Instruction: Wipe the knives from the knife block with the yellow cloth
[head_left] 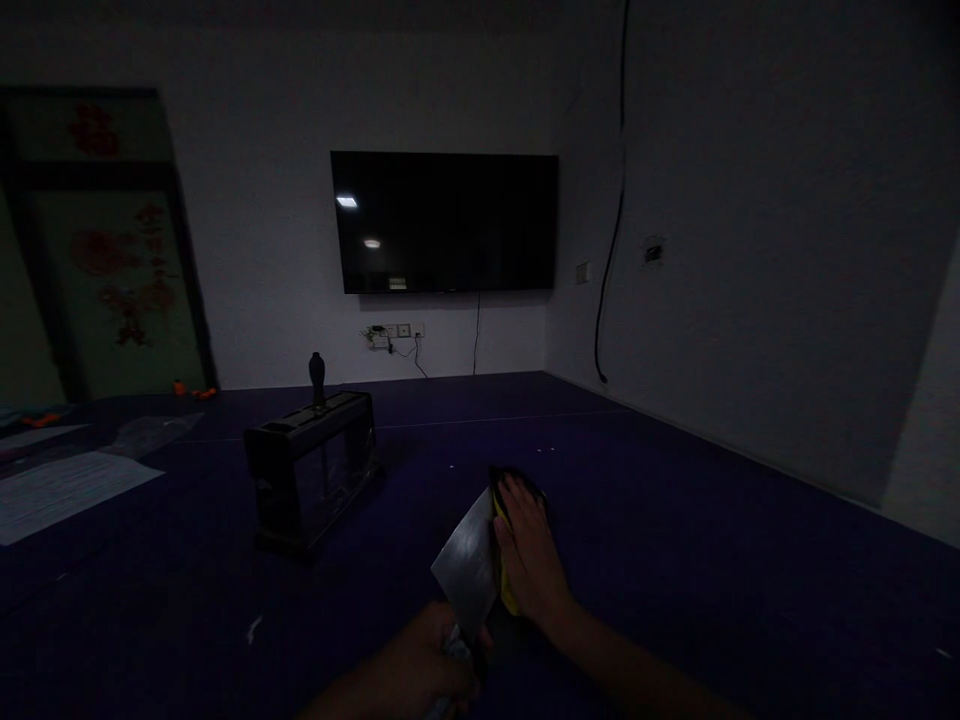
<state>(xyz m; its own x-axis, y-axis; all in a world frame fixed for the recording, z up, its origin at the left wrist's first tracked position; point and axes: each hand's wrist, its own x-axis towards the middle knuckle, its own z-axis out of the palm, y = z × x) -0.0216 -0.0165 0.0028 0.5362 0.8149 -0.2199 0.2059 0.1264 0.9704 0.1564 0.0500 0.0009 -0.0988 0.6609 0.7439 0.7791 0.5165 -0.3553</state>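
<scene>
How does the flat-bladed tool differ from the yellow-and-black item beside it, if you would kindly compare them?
The bladed tool has a smooth, grey metallic blade, while the yellow-and-black item shows a yellow edge and a dark top. The bladed tool is gripped by its handle in the left hand; the yellow-and-black item is partly covered by the right hand. Both are handled close together, side by side.

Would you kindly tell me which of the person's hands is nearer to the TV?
Right. The right hand is farther forward, toward the TV; the left hand is farther back from it, gripping the scraper.
</scene>
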